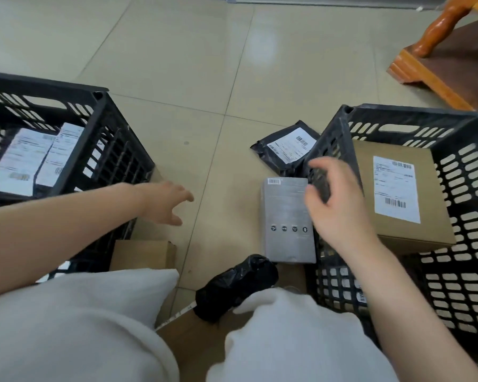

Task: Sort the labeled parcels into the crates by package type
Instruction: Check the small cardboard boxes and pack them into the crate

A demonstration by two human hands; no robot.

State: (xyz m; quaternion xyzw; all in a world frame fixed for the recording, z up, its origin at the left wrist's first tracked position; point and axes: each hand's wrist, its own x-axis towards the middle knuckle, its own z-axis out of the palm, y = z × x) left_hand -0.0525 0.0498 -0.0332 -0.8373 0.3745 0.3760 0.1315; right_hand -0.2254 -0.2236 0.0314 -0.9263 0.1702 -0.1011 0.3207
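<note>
Behind the right hand (340, 208), fingers apart and blurred, the grey box (286, 220) is partly hidden. Left hand (167, 202) spreads empty over pale floor tiles (177, 64) between two black crates (100, 128).

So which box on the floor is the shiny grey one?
The silver-grey box beside the right crate, near the right hand. The others are plain brown cardboard.

- Pale tiled floor (177, 64) carries everything
- Black slotted crate (100, 128) stands at left
- A second black crate (398, 117) stands at right
- Black labeled mailer bag (284, 150) lies flat against the right crate's near corner
- Silver box (286, 219) beside that crate
- Crumpled black bag (238, 288), seemingly on brown cardboard (142, 255)
- Wooden furniture base (436, 78) at far right
</note>
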